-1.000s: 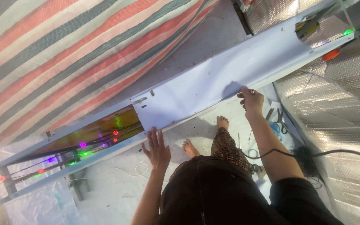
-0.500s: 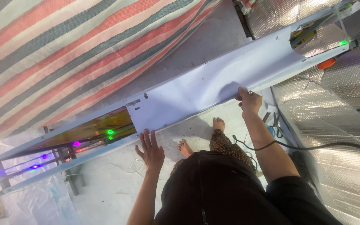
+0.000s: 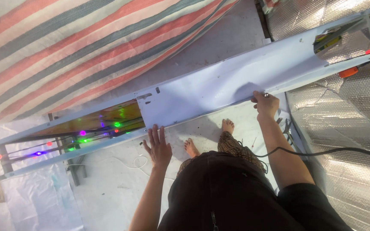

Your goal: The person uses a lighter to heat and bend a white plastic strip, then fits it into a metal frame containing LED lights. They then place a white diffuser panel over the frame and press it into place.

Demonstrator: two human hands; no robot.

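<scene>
Nearest the camera, the person stands barefoot on a pale floor (image 3: 108, 188) that carries a loose white wire and small debris. A black cable (image 3: 322, 152) drapes across the right forearm toward the right edge of view.

The left hand (image 3: 158, 145) lies flat, fingers spread, its grip apart and clamped on nothing; the fingertips press against the near edge of the long white sheet panel (image 3: 236, 81), seemingly to steady that edge. The right hand (image 3: 265, 105) has its grip closed over the same near edge further along, fingers curled on top, apparently pinching the sheet so it lies smooth.

The panel spans a long, narrow frame running from lower left to upper right, raised on a dark stand (image 3: 71, 171). Its left portion is uncovered, exposing an amber interior with coloured LED lights (image 3: 82, 133) and wiring. The panel's left end stops just short of these lights.

At the far right end an orange-red fitting (image 3: 347, 72) sits at the frame's edge. Silver foil sheeting (image 3: 343, 128) lies at right. Beyond the frame hangs a striped tarpaulin (image 3: 65, 47).
</scene>
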